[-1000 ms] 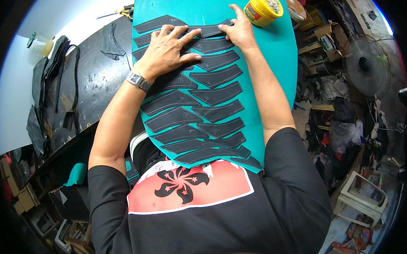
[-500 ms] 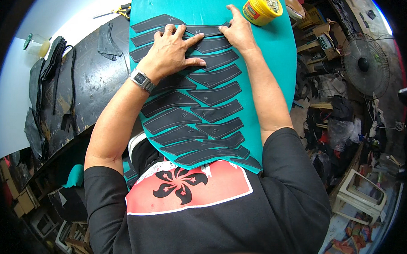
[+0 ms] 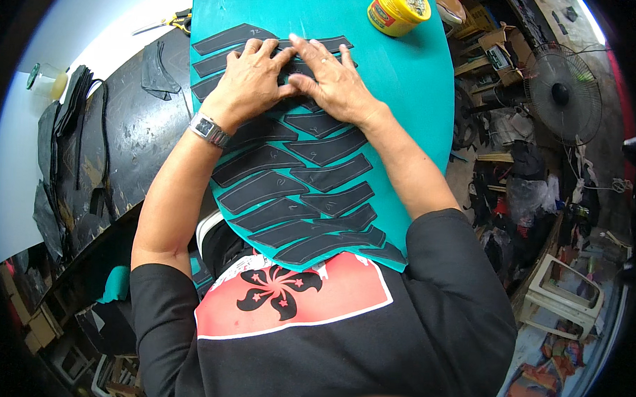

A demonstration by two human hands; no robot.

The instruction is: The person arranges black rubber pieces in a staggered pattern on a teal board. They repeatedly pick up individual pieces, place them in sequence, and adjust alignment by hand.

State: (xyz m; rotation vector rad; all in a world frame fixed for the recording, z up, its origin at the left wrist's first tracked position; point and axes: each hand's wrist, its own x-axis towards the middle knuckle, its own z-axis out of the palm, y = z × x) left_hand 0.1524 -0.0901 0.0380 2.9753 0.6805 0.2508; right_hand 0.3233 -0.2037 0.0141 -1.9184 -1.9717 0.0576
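Observation:
A teal sheet point(image 3: 405, 103) spreads out ahead of me and carries several flat black pieces point(image 3: 259, 189) with pale outlines, laid in two slanting columns. My left hand point(image 3: 252, 81), a watch point(image 3: 210, 130) on its wrist, lies flat over the upper pieces with its fingers apart. Close on its right, my right hand point(image 3: 332, 80) rests on the upper pieces too, fingers spread and slightly blurred. The thumbs of both hands nearly meet. Under the palms, parts of the black pieces are hidden. Neither hand grips anything.
A yellow tub point(image 3: 399, 12) stands at the far edge of the sheet. Left of it are scissors point(image 3: 171, 22), a dark worn board point(image 3: 142, 133), black strips point(image 3: 76, 113) and a clear jar point(image 3: 47, 81). A fan point(image 3: 561, 95) and a white stool point(image 3: 563, 298) are on the right.
My right hand has moved left from the right end of an upper piece to beside my left hand. The left hand stays on the pieces. The view has shifted slightly.

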